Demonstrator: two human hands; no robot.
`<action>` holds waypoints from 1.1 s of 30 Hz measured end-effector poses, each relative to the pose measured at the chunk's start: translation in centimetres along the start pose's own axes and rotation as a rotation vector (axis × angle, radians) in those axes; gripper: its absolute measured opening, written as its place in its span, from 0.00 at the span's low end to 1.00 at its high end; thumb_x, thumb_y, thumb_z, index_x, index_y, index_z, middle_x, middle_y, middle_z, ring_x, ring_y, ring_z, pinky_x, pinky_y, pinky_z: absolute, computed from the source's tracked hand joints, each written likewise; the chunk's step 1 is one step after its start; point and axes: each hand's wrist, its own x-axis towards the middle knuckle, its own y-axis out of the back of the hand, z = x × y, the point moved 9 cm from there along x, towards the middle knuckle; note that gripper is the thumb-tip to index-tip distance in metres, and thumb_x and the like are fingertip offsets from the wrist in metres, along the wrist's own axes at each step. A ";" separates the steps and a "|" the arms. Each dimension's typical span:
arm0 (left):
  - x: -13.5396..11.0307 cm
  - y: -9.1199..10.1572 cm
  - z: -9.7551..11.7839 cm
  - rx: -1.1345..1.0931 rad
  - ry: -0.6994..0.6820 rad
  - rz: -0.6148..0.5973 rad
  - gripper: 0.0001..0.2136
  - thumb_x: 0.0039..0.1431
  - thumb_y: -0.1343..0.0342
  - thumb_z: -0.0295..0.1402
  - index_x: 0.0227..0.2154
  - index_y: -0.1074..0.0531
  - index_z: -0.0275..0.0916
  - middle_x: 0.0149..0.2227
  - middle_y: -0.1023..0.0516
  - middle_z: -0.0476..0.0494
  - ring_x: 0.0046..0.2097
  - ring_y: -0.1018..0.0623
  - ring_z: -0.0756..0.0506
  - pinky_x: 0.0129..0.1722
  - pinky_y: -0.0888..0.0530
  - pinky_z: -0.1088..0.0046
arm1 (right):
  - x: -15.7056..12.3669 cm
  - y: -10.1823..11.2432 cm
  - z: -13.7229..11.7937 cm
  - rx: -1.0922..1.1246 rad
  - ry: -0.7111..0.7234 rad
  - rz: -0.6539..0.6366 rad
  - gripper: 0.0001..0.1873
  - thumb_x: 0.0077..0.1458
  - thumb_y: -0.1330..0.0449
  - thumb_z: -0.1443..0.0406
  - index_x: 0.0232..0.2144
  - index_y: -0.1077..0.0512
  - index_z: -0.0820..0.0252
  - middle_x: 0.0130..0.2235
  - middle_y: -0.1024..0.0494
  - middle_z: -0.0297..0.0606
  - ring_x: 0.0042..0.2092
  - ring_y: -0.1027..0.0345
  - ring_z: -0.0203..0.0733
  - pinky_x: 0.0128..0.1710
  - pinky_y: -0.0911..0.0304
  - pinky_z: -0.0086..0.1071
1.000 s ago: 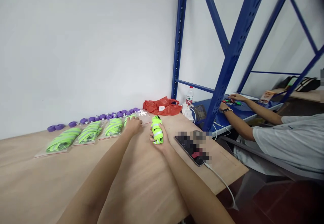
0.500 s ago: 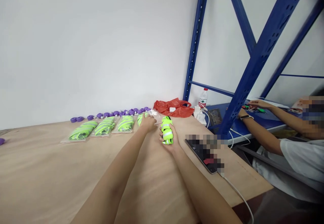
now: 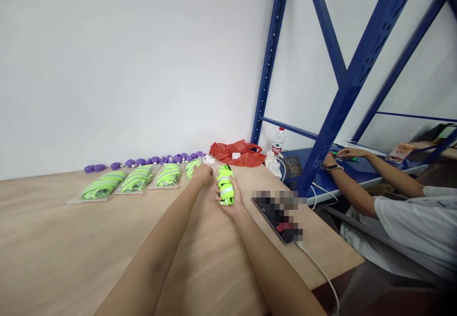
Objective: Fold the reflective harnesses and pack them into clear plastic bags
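Observation:
In my right hand (image 3: 233,197) lies a rolled neon-yellow reflective strap bundle (image 3: 225,185) with silver stripes, my fingers wrapped round it. My left hand (image 3: 203,175) reaches to the back of the table, its fingers curled beside some clear plastic bags (image 3: 211,162). What the left fingertips hold, if anything, is hidden. Just left of that hand is another yellow striped bundle (image 3: 192,167), partly covered by it. Farther left, three similar bundles lie in clear bags: a near one (image 3: 168,175), a middle one (image 3: 136,180) and a far-left one (image 3: 103,185).
Several purple rolls (image 3: 155,160) line the wall. A red plastic bag (image 3: 237,153) lies at the back. To the right are a phone (image 3: 274,218) on a white cable, a water bottle (image 3: 278,141) and a blue rack post (image 3: 342,97). Beyond, a co-worker's arms (image 3: 352,187) rest over a blue table.
The view has turned slightly right, so things sit farther left. My left thumb, raised before, is now tucked in with the curled fingers. My right hand keeps its hold on the bundle.

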 end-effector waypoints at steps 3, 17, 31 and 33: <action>0.2 0.7 -1.0 -0.105 0.055 0.096 0.16 0.67 0.43 0.39 0.52 0.29 0.37 0.52 0.26 0.39 0.49 0.23 0.42 0.48 0.23 0.57 | -0.2 -0.1 0.0 -0.005 0.006 0.002 0.16 0.56 0.37 0.53 0.39 0.32 0.56 0.30 0.23 0.32 0.24 0.34 0.33 0.17 0.43 0.23; -3.5 9.9 -3.3 -0.279 -0.047 0.503 0.13 0.62 0.55 0.24 0.38 0.24 0.38 0.41 0.21 0.41 0.42 0.21 0.44 0.45 0.27 0.69 | -0.9 -1.4 0.0 -0.145 0.002 -0.031 0.17 0.56 0.37 0.50 0.40 0.32 0.55 0.31 0.23 0.33 0.24 0.33 0.33 0.16 0.41 0.22; -13.4 11.0 -7.0 0.202 -0.051 0.308 0.15 0.59 0.44 0.25 0.49 0.31 0.38 0.48 0.30 0.36 0.49 0.27 0.37 0.45 0.26 0.63 | -2.7 -5.9 2.4 -0.698 0.104 -0.192 0.25 0.36 0.25 0.70 0.41 0.21 0.59 0.35 0.19 0.33 0.35 0.27 0.37 0.33 0.31 0.26; -14.1 9.5 -5.6 0.230 -0.082 0.256 0.14 0.59 0.46 0.23 0.48 0.31 0.38 0.48 0.30 0.36 0.48 0.27 0.38 0.42 0.26 0.64 | -3.7 -7.5 2.4 -0.961 0.216 -0.263 0.31 0.37 0.26 0.69 0.48 0.21 0.56 0.46 0.19 0.36 0.46 0.26 0.45 0.46 0.30 0.35</action>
